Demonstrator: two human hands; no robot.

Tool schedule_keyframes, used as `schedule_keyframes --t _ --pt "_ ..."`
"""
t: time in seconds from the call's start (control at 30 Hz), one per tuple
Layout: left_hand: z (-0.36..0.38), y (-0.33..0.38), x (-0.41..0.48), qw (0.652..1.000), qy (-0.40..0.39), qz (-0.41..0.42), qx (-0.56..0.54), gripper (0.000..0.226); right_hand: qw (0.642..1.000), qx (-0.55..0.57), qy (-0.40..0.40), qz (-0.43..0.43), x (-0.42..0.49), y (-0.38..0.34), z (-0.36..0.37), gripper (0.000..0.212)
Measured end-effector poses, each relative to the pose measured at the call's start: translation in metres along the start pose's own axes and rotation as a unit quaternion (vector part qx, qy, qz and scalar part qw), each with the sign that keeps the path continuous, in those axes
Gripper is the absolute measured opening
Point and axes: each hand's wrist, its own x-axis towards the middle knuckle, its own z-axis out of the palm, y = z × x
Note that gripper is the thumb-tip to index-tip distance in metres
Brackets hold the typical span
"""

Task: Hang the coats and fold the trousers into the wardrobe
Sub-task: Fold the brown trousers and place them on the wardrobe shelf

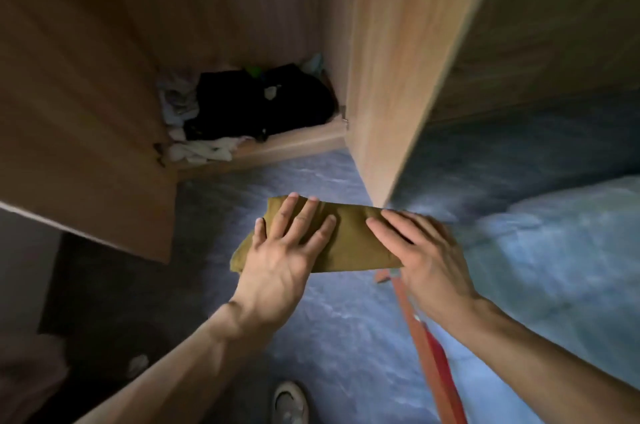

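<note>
- Trousers [353, 243], olive and already folded into a flat packet, are held above the blue floor [346, 337], not yet inside the wardrobe.
- Left hand [284, 250] lies spread flat on top. The right hand [426, 257] rests straight-fingered on the right end. What bears the packet from below is hidden.
- An orange-red strap [415, 326] dangles beneath the right hand.
- Past the open door [398, 77], the wardrobe bottom [294, 146] holds a heap of dark and pale clothes [256, 108].
- By my reading the folding is done and the stowing is left. No coats or rail are in view.
</note>
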Motion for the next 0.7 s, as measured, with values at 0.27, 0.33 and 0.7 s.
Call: schedule_keyframes --t 0.27,0.33,0.7 --pt "-0.027 -0.155 -0.012 0.997 0.031 -0.060 0.028 0.095 0.997 0.062 -0.005 -0.036 0.127 -0.106 0.060 0.072" --pt "-0.027 -0.180 -0.011 0.997 0.029 -0.067 0.036 0.095 0.997 0.068 -0.014 -0.042 0.149 -0.118 0.072 0.072" --pt "0.016 -0.263 0.082 0.992 0.005 -0.122 0.020 0.099 0.993 0.082 -0.029 -0.077 0.274 -0.090 0.144 0.067"
